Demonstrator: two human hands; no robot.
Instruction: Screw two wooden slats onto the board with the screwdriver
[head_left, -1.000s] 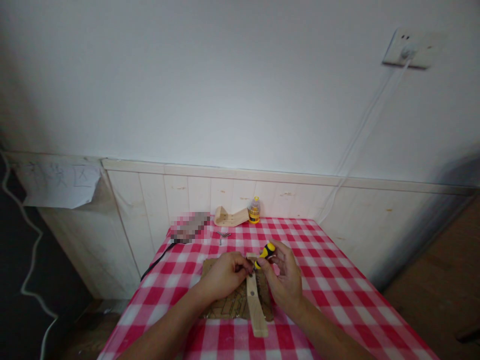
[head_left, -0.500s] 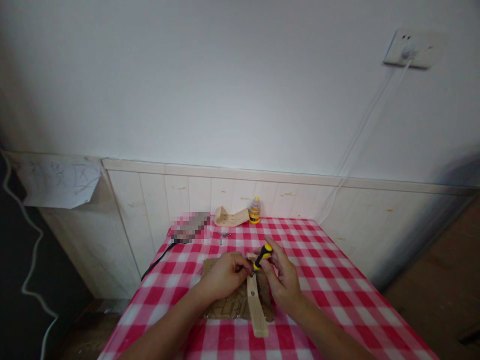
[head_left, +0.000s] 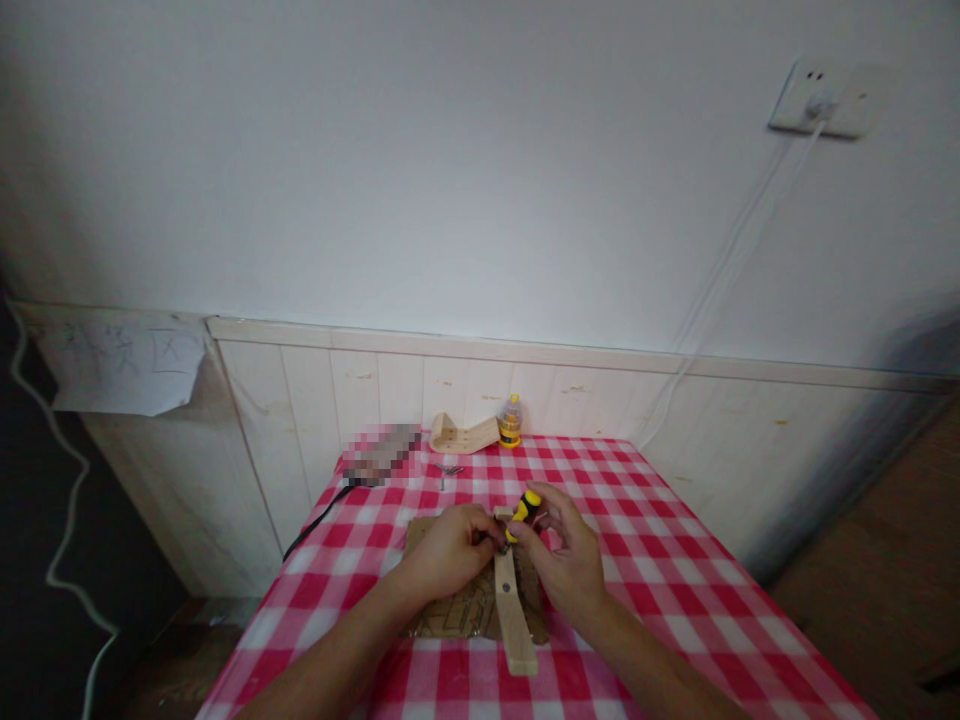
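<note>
A yellow-and-black screwdriver [head_left: 526, 511] is held in the fingers of my right hand [head_left: 568, 553], tilted with its tip down toward a bent wooden piece [head_left: 511, 622]. My left hand [head_left: 452, 552] has its fingers pinched together at the upper part of that piece, right by the screwdriver's tip; what they grip is hidden. A dark, round screw head or hole [head_left: 506, 588] shows on the wood nearer me. Under the wooden piece lies a brown board [head_left: 454, 618] with dark line markings, partly covered by my left hand.
Several loose screws [head_left: 451, 470] lie beyond my hands on the checked tablecloth [head_left: 645, 640]. At the back stand a curved wooden part [head_left: 465, 437] and a yellow-capped clear container [head_left: 511, 424]. A blurred flat object [head_left: 384, 456] with a black strap [head_left: 319, 523] is at the left.
My right hand's fingers have shifted on the screwdriver, and its handle has changed tilt slightly. My left hand and the wooden piece have stayed in place.
</note>
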